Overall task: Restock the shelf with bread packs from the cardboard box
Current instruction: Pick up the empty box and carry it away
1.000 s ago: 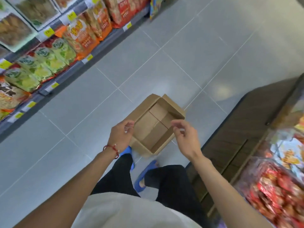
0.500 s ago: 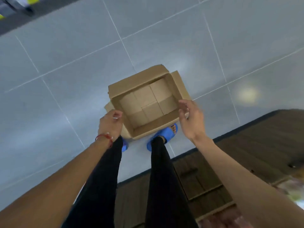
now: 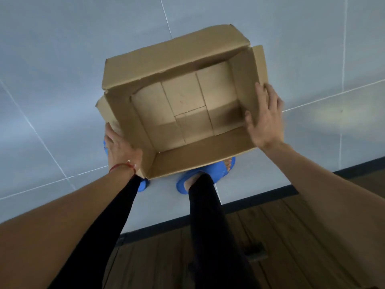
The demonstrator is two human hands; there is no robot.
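Grey floor [image 3: 62, 69] tiles, smooth and faintly glossy with thin pale grout lines, filled most of what you saw, and a dark wooden base [image 3: 291, 236] of slatted planks ran across from 4 to 7 o'clock. 1 second earlier your hands hovered above the box, touching nothing, and a shelf of snack bags showed at 10 o'clock. By this moment you had bent straight over, the shelf had left the view, and both hands had reached the box [image 3: 173, 61].

It sat on the floor at the centre, with your blue sandals [image 3: 208, 174] at its 6 o'clock edge. Your right hand [image 3: 265, 119] clasped the wall at 3 o'clock, thumb inside and fingers laid over the outer flap. Your left hand [image 3: 119, 147], with a red string bracelet [image 3: 123, 166] at the wrist, pressed against the outside near 8 o'clock. The flap hid its fingertips, so I could not tell whether they hooked anything.

The box was plain brown corrugated card, matte and rectangular, its top flaps open and a little dog-eared at the corners. The bottom showed overlapping panels with creases and nothing on them. No bread packs were in it.

Judging from that, restocking from this box looked finished, and your hold on 2 sides read as the start of lifting it away. Empty card like that should be light but floppy, so the walls could bow under a squeeze.
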